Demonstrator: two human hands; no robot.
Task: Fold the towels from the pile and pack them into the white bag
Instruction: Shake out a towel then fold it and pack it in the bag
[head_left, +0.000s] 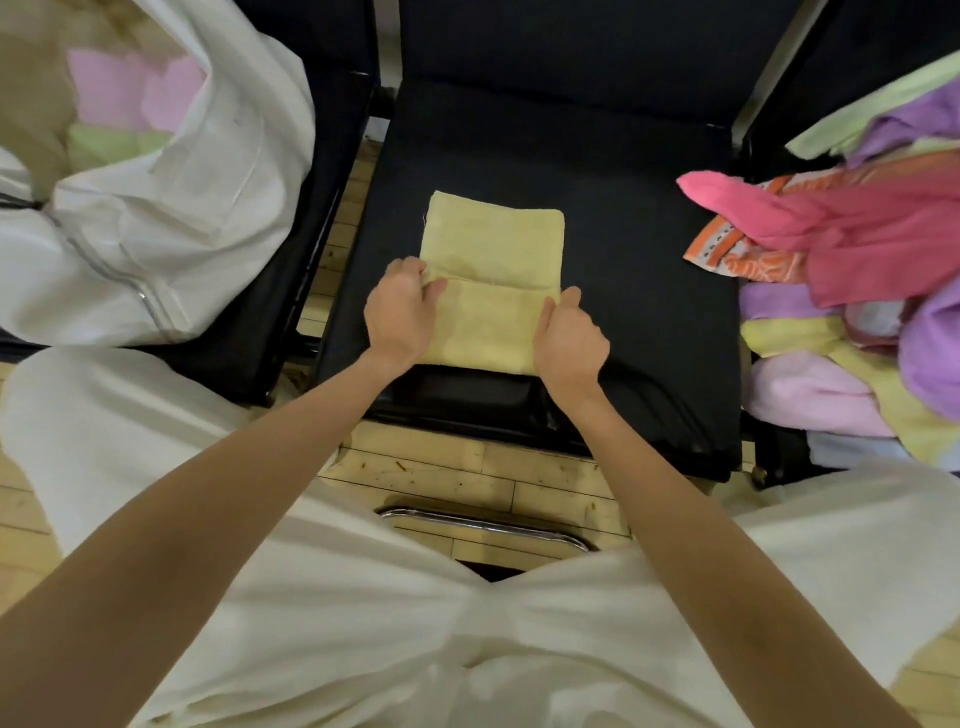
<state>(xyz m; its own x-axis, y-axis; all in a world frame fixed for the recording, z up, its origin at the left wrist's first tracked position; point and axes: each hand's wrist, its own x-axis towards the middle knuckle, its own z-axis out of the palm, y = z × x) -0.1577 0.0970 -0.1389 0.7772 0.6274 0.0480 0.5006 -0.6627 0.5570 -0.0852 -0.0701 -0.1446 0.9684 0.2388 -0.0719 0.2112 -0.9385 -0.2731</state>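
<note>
Yellow towel: a pale yellow terry towel (491, 280) lay flat on the middle black seat, folded into a soft-edged rectangle; its near part was doubled over the far part, leaving a straight crosswise edge about halfway along, and a loose thread showed at the far left corner.
Left hand: the left hand (400, 309) sat at the towel's left edge, grip grasping the folded layer, thumb over the cloth and fingers curled at the fold line.
Right hand: the right hand (570, 335) sat at the towel's right edge, fingers curled and pinching the same folded layer near the crosswise edge.
Seat: the black chair seat (639, 291) was matte, smooth and roughly square, with a glossy rolled front lip.
White bag: the white bag (171, 208) slumped on the chair to the left, a crinkled, stiff-looking fabric with a grey zip running down its front; its mouth gaped open and showed pink and light green towels inside.
Towel pile: the pile (857, 291) heaped on the chair to the right was rumpled and plush, in hot pink, lilac, yellow, pale pink and light green, with one thinner orange patterned cloth (737, 254) poking out toward the middle seat.
Floor: pale wood planks (441, 473) showed beneath the chairs.
Clothing: loose white fabric (322, 597) covered the person's legs.
</note>
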